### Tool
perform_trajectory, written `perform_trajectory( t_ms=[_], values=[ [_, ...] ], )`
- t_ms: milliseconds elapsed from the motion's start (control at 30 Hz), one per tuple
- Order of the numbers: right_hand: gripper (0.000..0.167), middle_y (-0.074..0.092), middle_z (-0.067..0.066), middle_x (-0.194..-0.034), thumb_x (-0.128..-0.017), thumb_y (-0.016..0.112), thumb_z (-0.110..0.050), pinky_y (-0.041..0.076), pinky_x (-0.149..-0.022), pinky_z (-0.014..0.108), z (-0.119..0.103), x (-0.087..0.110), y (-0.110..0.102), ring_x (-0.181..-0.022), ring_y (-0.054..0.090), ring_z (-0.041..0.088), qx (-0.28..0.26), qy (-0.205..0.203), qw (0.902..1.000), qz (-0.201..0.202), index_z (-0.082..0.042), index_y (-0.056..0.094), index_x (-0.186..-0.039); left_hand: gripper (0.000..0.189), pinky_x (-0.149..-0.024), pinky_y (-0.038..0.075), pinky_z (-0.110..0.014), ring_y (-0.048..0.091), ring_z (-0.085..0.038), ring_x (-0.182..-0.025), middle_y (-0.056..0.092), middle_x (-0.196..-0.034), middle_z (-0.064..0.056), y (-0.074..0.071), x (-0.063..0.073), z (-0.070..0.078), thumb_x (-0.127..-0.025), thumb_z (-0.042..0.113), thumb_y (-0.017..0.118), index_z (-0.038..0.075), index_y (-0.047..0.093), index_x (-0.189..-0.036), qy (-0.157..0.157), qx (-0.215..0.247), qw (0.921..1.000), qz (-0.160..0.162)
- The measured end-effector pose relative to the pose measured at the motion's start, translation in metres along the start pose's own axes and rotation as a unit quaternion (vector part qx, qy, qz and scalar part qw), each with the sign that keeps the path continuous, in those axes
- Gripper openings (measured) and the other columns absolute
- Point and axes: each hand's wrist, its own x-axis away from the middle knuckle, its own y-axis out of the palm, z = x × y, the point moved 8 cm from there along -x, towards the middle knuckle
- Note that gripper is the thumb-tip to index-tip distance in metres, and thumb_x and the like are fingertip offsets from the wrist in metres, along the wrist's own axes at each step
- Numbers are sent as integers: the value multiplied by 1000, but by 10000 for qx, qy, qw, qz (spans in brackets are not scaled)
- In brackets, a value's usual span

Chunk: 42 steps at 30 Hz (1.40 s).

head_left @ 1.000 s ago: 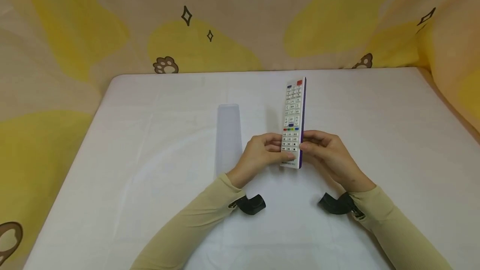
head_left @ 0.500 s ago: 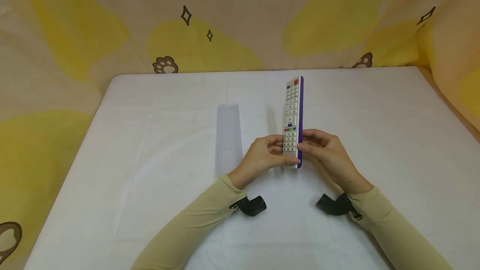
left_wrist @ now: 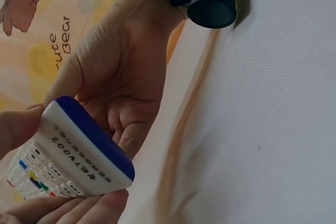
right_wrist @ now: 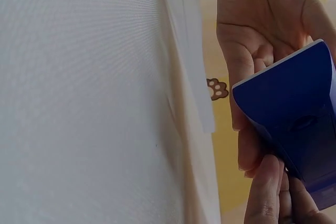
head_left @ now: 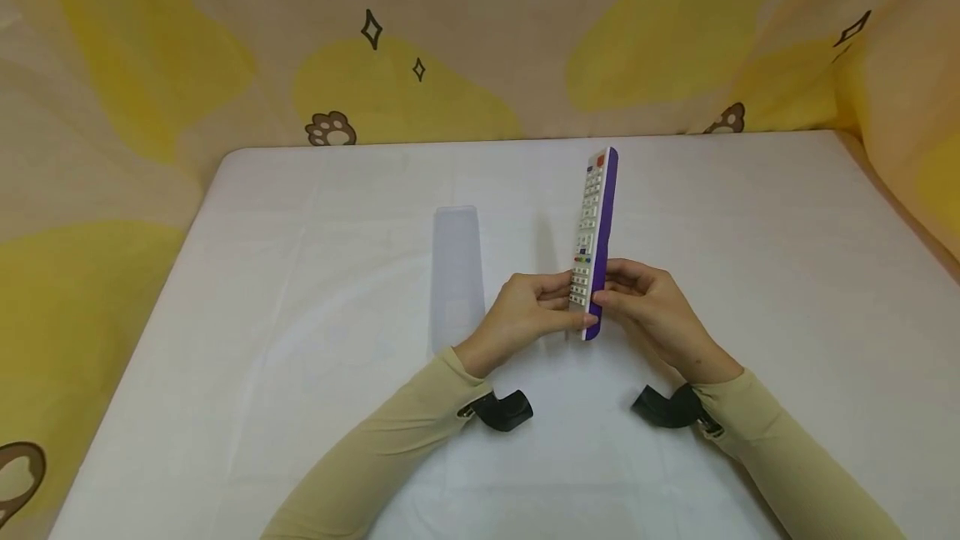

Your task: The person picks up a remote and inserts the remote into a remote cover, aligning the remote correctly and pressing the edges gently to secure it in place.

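Observation:
Both hands hold a remote control (head_left: pixel 601 232) near its lower end, raised over the table and steeply tilted. Its white button face looks left and its purple back faces right. My left hand (head_left: pixel 519 309) grips it from the left, thumb across the bottom end and fingers along the far edge. On the other side my right hand (head_left: pixel 658 312) pinches it, thumb against the purple casing. The left wrist view shows the printed end of the remote (left_wrist: pixel 84 153); in the right wrist view its purple back (right_wrist: pixel 294 108) shows a small notch. Some fingers are hidden behind the remote.
A long translucent plastic sleeve or cover (head_left: pixel 457 273) lies on the white table (head_left: pixel 315 407), left of the remote. Behind the table hangs a yellow patterned cloth (head_left: pixel 465 40). Black wrist cameras, left (head_left: pixel 506 411) and right (head_left: pixel 667 407), stick out from the sleeves.
The remote has turned about its long axis, its button face swinging left so that more of the purple back shows. Its top end now leans slightly right. Both hands stay nearly in place.

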Motion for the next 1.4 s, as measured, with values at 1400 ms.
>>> perform_trajectory(
  t_ms=[1400],
  values=[
    [22, 67, 1, -88, -81, 71, 3, 52, -78, 20, -4, 0, -13, -83, 64, 11, 179, -265, 9972, 669, -6, 63, -99, 33, -85, 52, -31, 63, -30, -103, 60, -116, -27, 2, -2, -1, -92, -3, 56, -14, 53, -124, 134, 160, 9989, -432]
  ],
)
